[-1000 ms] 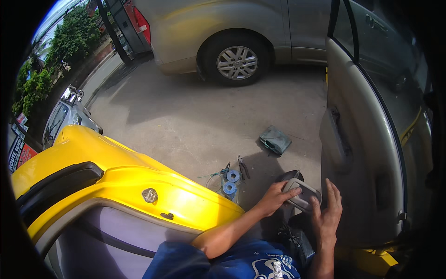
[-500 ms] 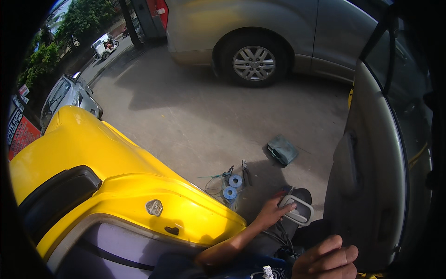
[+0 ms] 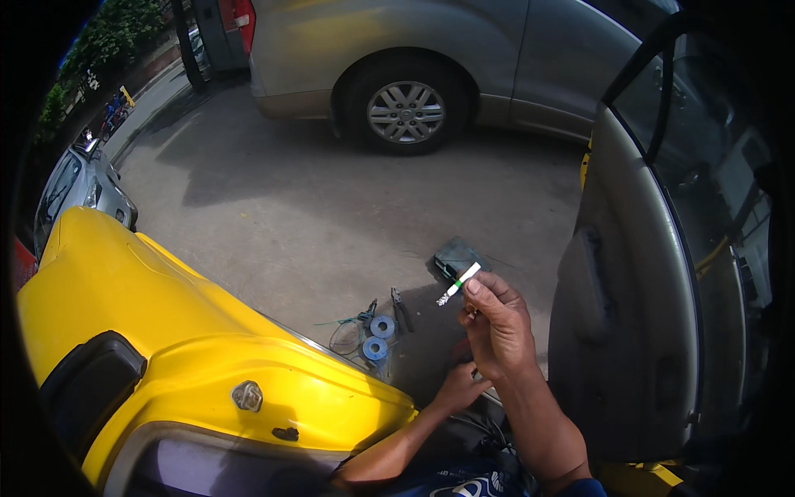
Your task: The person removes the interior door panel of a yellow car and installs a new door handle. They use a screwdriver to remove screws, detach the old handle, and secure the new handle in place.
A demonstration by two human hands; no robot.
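Note:
My right hand (image 3: 501, 327) is raised in the middle of the view and pinches a white cigarette (image 3: 469, 276) between thumb and fingers. The cigarette has a green band and a grey ash end pointing down to the left. Lower down, my left hand (image 3: 460, 389) is curled beside dark cables (image 3: 489, 427). It closes on a grey plastic handle, now nearly all hidden behind my right wrist and forearm; only a pale edge shows.
Yellow bodywork (image 3: 166, 290) curves along my left, and an open grey door (image 3: 617, 331) stands at my right. On the concrete lie pliers (image 3: 402, 311), two blue-rimmed spools (image 3: 382, 326), thin wire (image 3: 344, 335) and a dark green case (image 3: 460, 253). A silver van (image 3: 406, 50) is parked beyond.
My right hand has risen from the lower edge, bringing the cigarette into full view and covering the grey handle. The view has shifted, so the surroundings appear farther left.

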